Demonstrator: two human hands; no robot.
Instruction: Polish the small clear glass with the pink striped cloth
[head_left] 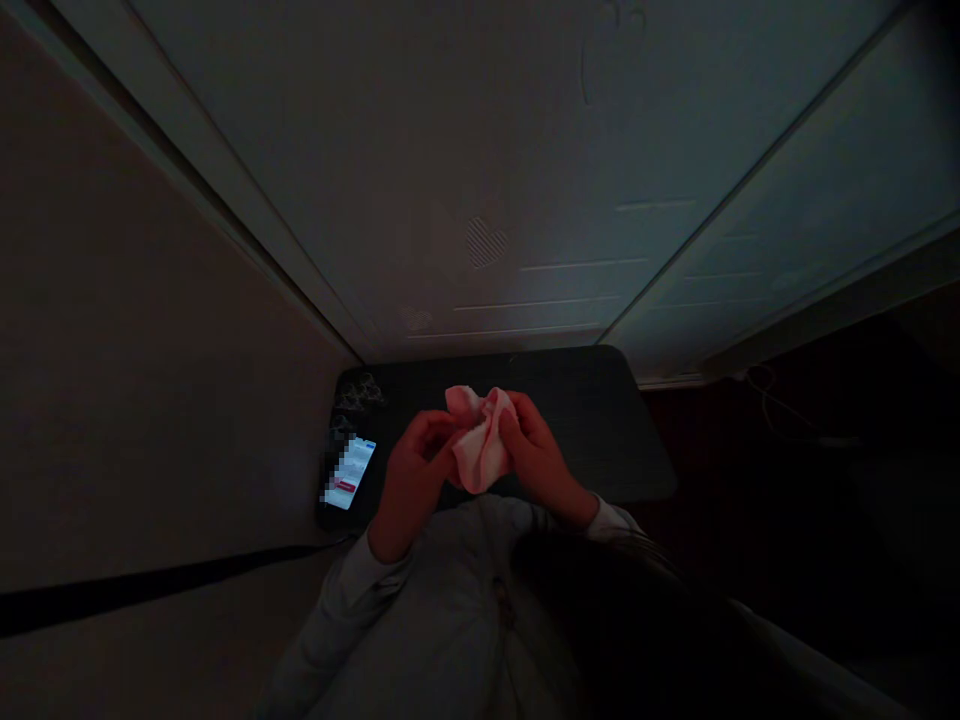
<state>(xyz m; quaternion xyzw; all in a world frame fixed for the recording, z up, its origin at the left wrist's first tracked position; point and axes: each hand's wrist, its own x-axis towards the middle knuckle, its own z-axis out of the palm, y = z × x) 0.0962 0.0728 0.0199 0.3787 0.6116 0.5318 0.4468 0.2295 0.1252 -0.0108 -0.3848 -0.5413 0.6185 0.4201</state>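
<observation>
Both my hands hold a crumpled pink cloth (484,455) above a dark table, close to my body. My left hand (420,465) pinches the cloth's left side with its fingers curled. On the cloth's right side, my right hand (538,458) presses with its thumb on top, the other fingers partly hidden behind the folds. The cloth looks soft and is bunched, with one lobe sticking up at the upper left; dim light hides its exact kind.
The dark table (600,420) has rounded corners and stands against a pale panel (360,150) with embossed hearts. A lit phone (351,475) lies at its left end, near a clear crumpled wrapper (360,392). A black strap (172,583) crosses at lower left. A thin cable (772,405) lies at right.
</observation>
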